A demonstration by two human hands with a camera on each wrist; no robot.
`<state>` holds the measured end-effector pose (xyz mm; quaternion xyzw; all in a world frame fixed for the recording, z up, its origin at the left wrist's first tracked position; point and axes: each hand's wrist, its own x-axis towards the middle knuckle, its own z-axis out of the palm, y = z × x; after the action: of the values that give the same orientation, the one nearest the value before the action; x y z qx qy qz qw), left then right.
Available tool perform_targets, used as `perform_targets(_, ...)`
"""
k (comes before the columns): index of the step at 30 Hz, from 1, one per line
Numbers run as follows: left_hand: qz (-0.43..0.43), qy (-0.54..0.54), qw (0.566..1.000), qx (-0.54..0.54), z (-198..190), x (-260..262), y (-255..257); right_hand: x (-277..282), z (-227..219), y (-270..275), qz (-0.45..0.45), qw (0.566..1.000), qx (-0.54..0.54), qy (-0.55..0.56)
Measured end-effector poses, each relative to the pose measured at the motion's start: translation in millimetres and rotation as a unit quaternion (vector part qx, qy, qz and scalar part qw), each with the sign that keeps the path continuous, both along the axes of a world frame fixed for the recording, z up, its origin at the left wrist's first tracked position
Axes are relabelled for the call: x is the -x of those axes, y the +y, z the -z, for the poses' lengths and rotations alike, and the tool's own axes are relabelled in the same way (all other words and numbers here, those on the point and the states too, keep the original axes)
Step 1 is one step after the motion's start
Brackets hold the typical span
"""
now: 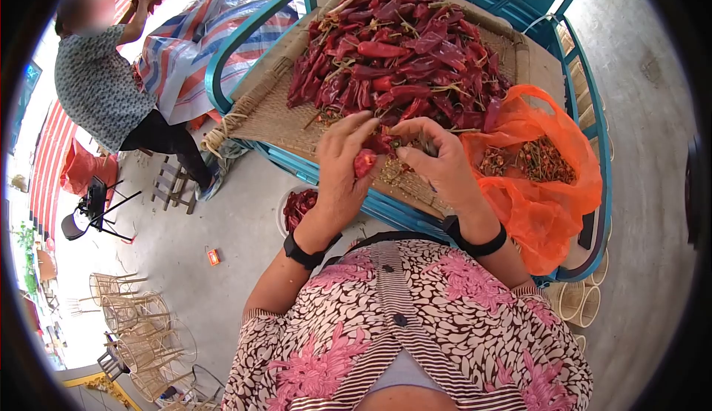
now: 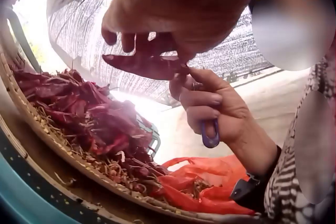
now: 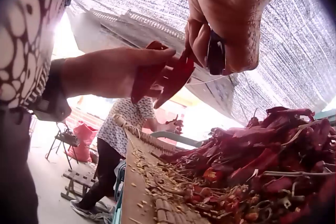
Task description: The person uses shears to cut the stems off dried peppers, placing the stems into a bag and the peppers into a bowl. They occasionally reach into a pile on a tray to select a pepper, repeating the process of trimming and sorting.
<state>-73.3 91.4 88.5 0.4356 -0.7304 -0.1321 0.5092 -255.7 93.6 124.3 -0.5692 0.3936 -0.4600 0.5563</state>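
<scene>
I take the woven tray (image 1: 282,118) as my landmark, and from my remote seat I read the scene left to right. Off the tray's near left edge, my left hand (image 1: 343,165) has its fingers curled round one red chilli (image 1: 364,163), which hangs just above the tray's near rim, nearer to me than the heaped pile of chillies (image 1: 404,59). In the left wrist view that chilli (image 2: 144,65) lies roughly level, its long axis pointing from my left palm toward the right hand (image 2: 210,106), so its stem end sits on the right hand's side. The right hand (image 1: 437,160) is just beside it, over the same near rim, fingertips meeting the chilli's end; its fingers are folded round a small blue-handled tool (image 2: 210,134), whose working end I cannot make out. Both hands touch the chilli, the left bearing it. Right of the tray's near corner, an orange bag (image 1: 549,189) holds stems and scraps.
</scene>
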Motion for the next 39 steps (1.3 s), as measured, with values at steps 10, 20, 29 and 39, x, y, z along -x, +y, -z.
perform_targets(10,0.123,0.279,0.918,-0.253,28.5,11.5,2.9,23.4,11.0,7.0,0.043,0.984,-0.055,0.167)
perform_targets(20,0.12,0.275,0.914,-0.274,19.4,12.3,6.3,10.0,-3.4,25.3,0.044,0.936,0.162,0.308)
perform_targets(29,0.048,0.154,0.975,-0.153,22.6,13.2,11.9,5.0,-9.1,24.4,0.009,0.942,0.083,0.325)
perform_targets(39,0.1,0.141,0.979,-0.104,33.4,11.8,16.5,8.0,-0.8,24.2,0.012,0.945,0.068,0.318)
